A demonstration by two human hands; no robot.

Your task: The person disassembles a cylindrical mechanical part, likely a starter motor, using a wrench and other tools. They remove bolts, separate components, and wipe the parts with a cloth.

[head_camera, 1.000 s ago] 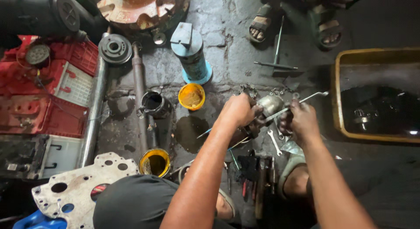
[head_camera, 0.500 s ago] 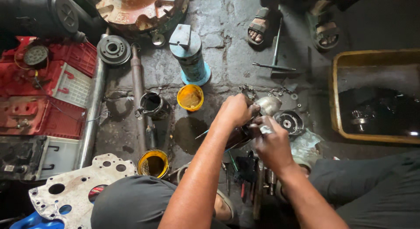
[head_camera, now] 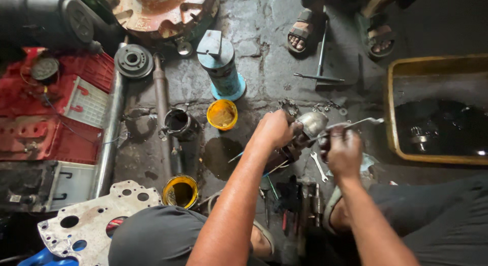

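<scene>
Left hand (head_camera: 274, 129) grips a greasy metal part (head_camera: 311, 124) on the floor, fingers closed round it. Right hand (head_camera: 344, 151), just right of the part, fingers closed on a wrench (head_camera: 356, 123) that reaches the part. Yellow tub (head_camera: 222, 114) left of the part holds yellow grease. Yellow can (head_camera: 179, 190) below-left, dark inside. Tray (head_camera: 394, 118) right of the part holds black oil with a metal piece half sunk; cut off at frame edge. Part's underside hidden by hands.
</scene>
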